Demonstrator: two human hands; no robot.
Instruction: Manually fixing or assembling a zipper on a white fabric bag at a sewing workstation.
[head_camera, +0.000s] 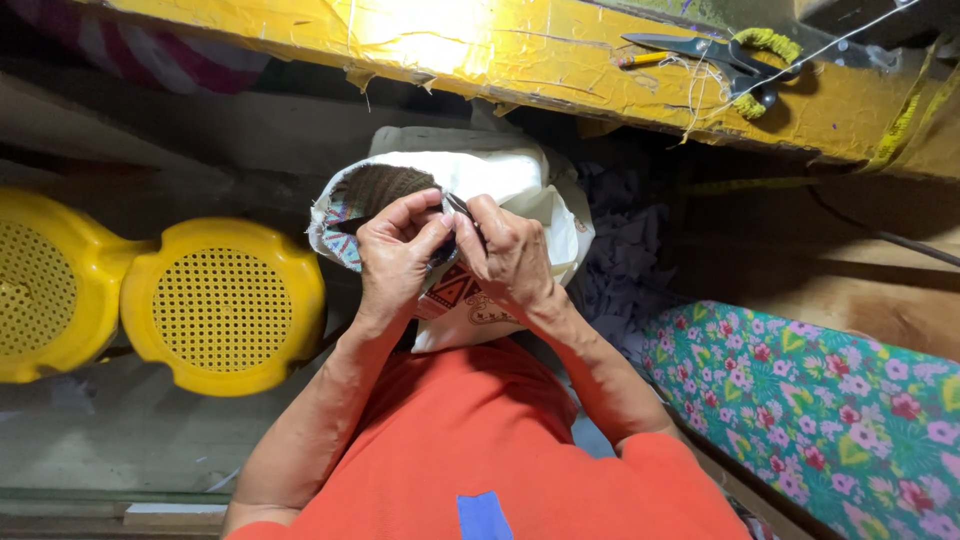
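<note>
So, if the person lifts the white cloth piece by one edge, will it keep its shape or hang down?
The white cloth piece would probably sag: it already folds and drapes over the lap. It seems light, since both hands pinch it with fingertips only. Rolling is unlikely.

The cloth piece (500, 190) is white fabric, bunched up into a rounded shape in front of the person's chest. Its left edge carries a patterned border with red, blue and white triangles, and a dark brown lining shows inside the opening at the top left. A second patch of the red pattern appears on the lower part. Between the fingertips sits a small dark metal tool (457, 207), thin and slightly tilted, touching the cloth.
</note>
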